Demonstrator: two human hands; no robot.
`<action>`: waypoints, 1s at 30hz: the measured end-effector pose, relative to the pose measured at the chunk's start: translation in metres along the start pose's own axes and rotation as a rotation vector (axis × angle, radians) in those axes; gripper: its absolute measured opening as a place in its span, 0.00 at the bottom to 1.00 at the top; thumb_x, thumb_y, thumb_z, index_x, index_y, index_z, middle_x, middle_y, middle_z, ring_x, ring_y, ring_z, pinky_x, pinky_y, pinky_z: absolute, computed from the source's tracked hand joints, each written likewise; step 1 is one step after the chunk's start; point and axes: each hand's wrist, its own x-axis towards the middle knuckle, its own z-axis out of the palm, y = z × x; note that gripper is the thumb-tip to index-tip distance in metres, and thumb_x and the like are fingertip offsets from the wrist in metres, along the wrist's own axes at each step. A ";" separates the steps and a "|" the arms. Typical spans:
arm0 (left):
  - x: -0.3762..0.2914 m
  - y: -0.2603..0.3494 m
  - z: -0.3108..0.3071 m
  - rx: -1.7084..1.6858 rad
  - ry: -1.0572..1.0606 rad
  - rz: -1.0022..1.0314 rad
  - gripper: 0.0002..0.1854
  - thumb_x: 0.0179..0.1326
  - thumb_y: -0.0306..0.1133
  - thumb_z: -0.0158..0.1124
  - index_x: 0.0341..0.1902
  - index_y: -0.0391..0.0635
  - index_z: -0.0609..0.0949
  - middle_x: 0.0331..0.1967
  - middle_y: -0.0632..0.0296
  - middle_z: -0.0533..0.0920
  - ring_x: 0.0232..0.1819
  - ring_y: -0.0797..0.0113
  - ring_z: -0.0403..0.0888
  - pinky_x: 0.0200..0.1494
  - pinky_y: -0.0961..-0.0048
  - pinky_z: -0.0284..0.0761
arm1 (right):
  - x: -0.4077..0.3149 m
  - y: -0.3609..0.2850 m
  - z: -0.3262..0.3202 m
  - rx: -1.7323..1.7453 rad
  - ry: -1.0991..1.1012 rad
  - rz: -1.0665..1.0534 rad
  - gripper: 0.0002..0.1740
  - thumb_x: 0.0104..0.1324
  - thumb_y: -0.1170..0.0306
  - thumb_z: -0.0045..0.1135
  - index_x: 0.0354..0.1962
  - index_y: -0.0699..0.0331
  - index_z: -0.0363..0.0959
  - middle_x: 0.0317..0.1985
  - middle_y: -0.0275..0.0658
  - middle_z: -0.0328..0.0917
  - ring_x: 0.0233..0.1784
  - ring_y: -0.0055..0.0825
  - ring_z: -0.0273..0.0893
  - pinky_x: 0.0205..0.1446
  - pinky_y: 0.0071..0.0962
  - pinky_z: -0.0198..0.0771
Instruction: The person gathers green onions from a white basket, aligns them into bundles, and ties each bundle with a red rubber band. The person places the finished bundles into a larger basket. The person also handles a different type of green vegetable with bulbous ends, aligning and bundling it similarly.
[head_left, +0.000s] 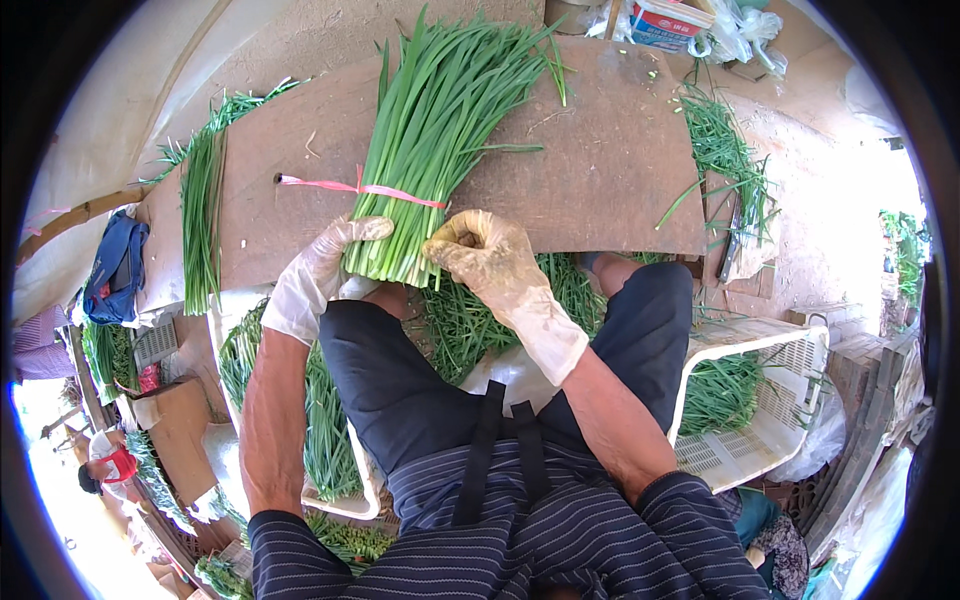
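Note:
A thick bunch of green garlic chives (442, 127) lies on the brown wooden board, its pale cut ends towards me past the board's near edge. A pink tie (397, 195) runs around its lower part and stretches left to a small hole in the board. My left hand (330, 255), in a thin whitish glove, grips the left side of the stalks near the cut ends. My right hand (484, 247), its glove stained yellow-brown, has thumb and fingers curled together at the bunch's right side; whether it pinches a stalk is hidden.
A smaller chive bundle (201, 225) lies at the board's left end. Loose chives (724, 142) and a knife (729, 244) are at the right. White plastic crates (780, 450) with greens stand on both sides of my legs. A person (112, 465) is far off at lower left.

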 end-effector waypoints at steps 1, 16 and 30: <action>-0.001 -0.001 0.002 -0.003 0.023 0.012 0.24 0.65 0.32 0.73 0.61 0.33 0.80 0.50 0.49 0.88 0.46 0.59 0.90 0.53 0.60 0.87 | 0.002 -0.002 0.002 -0.055 -0.002 0.004 0.08 0.66 0.70 0.72 0.37 0.65 0.83 0.29 0.30 0.82 0.29 0.14 0.75 0.32 0.19 0.72; 0.004 -0.011 -0.020 0.184 0.099 0.027 0.30 0.62 0.35 0.76 0.64 0.34 0.78 0.50 0.54 0.88 0.46 0.64 0.89 0.51 0.68 0.86 | 0.013 -0.009 -0.002 0.067 -0.086 0.224 0.10 0.66 0.70 0.70 0.38 0.70 0.84 0.28 0.36 0.84 0.23 0.17 0.78 0.24 0.18 0.71; -0.001 0.000 0.018 0.219 0.157 -0.024 0.30 0.59 0.31 0.78 0.64 0.35 0.77 0.47 0.55 0.88 0.43 0.63 0.90 0.49 0.65 0.87 | 0.014 0.003 -0.007 0.120 -0.046 0.218 0.07 0.60 0.74 0.68 0.32 0.71 0.82 0.23 0.38 0.80 0.20 0.20 0.76 0.20 0.22 0.69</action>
